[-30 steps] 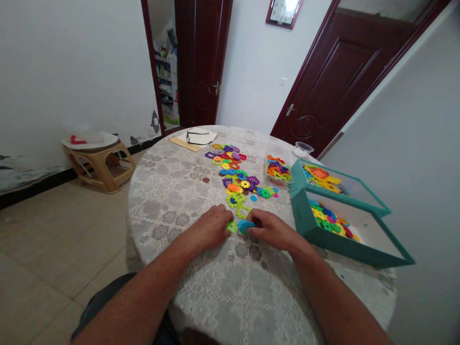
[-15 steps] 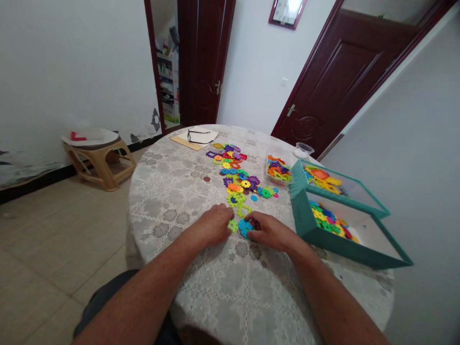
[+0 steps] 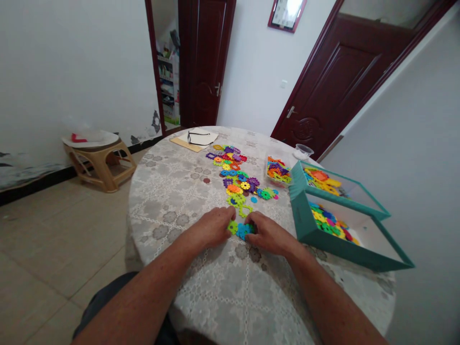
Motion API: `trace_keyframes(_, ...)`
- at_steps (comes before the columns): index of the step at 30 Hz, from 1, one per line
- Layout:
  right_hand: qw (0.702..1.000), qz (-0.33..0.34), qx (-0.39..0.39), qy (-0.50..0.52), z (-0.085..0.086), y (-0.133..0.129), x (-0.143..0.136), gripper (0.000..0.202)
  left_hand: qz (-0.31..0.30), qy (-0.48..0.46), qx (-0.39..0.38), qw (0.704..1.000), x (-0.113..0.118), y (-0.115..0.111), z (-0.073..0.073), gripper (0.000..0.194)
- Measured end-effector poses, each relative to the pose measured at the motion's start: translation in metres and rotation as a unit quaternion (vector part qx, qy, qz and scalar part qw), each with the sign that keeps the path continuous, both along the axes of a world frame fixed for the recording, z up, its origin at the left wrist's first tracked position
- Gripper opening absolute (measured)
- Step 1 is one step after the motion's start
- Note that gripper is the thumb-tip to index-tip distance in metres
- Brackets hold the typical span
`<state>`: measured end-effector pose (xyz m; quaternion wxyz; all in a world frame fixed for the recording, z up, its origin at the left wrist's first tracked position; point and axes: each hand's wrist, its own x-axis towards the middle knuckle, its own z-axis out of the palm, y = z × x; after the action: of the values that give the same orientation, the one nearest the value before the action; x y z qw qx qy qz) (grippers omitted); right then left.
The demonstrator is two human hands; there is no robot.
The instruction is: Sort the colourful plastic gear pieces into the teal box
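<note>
My left hand (image 3: 216, 225) is closed on the left edge of a small lime-green gear piece (image 3: 233, 227) low over the patterned tablecloth. Blue gear pieces (image 3: 243, 231) lie against its right side, gripped between the thumb and fingers of my right hand (image 3: 265, 232). Just beyond my fingertips is a lime-green open-frame piece (image 3: 245, 211). Farther back, a lime-green gear (image 3: 235, 199) with a dark blue centre adjoins a long cluster of many-coloured gear pieces (image 3: 234, 173).
Teal box parts (image 3: 305, 223) with colourful pieces stand at the right, beside a clear tray (image 3: 278, 171) of pieces and a clear bowl (image 3: 304, 150). Glasses (image 3: 199, 139) rest on papers at the back left. A tan stool (image 3: 104, 165) stands left of the table.
The blue pieces have shifted slightly left against the lime-green piece, and my right hand has moved with them. My left hand has barely moved.
</note>
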<state>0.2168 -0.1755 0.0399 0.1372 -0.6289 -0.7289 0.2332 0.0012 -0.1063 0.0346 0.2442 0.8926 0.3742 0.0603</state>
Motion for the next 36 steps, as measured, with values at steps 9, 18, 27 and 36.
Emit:
trace_keyframes(9, 1.0, 0.027, 0.015, 0.006, -0.004, -0.001, -0.004, 0.032, -0.011, -0.039, -0.009, 0.999, -0.005, 0.0, -0.006, 0.025)
trace_keyframes(18, 0.998, 0.037, 0.009, 0.045, 0.004, -0.004, -0.005, 0.027, 0.033, -0.108, -0.022, 0.993, -0.008, 0.003, 0.003, 0.017)
trace_keyframes(27, 0.988, -0.005, 0.075, 0.132, -0.01, 0.005, -0.014, 0.043, 0.046, -0.195, -0.089, 0.976, -0.005, 0.007, 0.003, 0.008)
trace_keyframes(36, 0.987, -0.002, 0.156, 0.045, 0.015, 0.001, -0.001, 0.009, -0.011, -0.233, -0.103, 0.967, -0.003, 0.001, 0.005, 0.011)
